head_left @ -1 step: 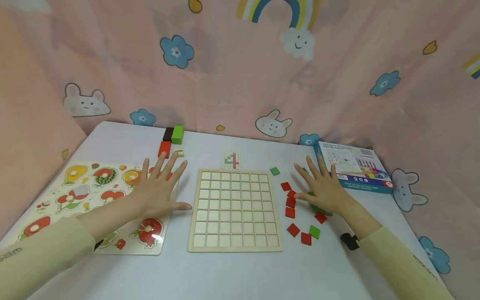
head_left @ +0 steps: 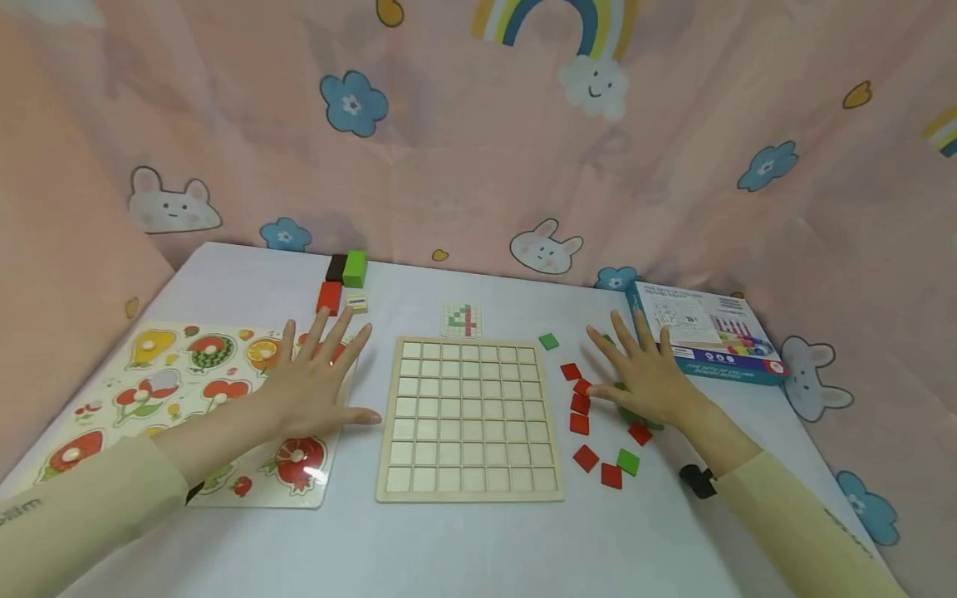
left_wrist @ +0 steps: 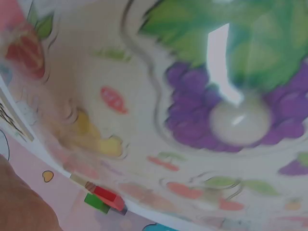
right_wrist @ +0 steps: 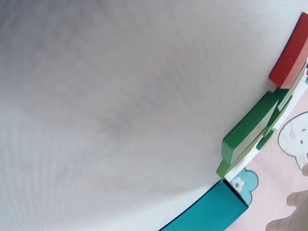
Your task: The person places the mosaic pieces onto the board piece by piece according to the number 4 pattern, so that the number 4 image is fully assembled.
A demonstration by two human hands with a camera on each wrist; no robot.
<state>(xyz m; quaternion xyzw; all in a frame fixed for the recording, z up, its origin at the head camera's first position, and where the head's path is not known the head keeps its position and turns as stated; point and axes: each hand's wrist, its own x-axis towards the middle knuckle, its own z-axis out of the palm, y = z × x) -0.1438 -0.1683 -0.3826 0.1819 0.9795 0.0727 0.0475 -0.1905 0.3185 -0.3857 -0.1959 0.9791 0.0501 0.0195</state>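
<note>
Both hands are spread wide with straight fingers and hold nothing. My left hand [head_left: 310, 394] is above the right part of a fruit puzzle board [head_left: 280, 498], thumb pointing toward a wooden grid board [head_left: 471, 407]. A grape piece [left_wrist: 190, 115] with a round white knob fills much of the left wrist view. Over on the right, my right hand [head_left: 650, 382] is above loose square tiles, partly covering several green ones. A red tile [head_left: 579, 423] and a green tile [head_left: 627, 462] lie between that hand and the grid board. Whether either hand touches anything, I cannot tell.
Behind the grid board lies a small pattern card [head_left: 462, 320] with green and red squares. A printed box [head_left: 710, 332] stands at the back right. Red [head_left: 329, 297], green [head_left: 355, 269] and black blocks [head_left: 336, 267] sit at the back left. A pink curtain [head_left: 449, 166] hangs behind the table.
</note>
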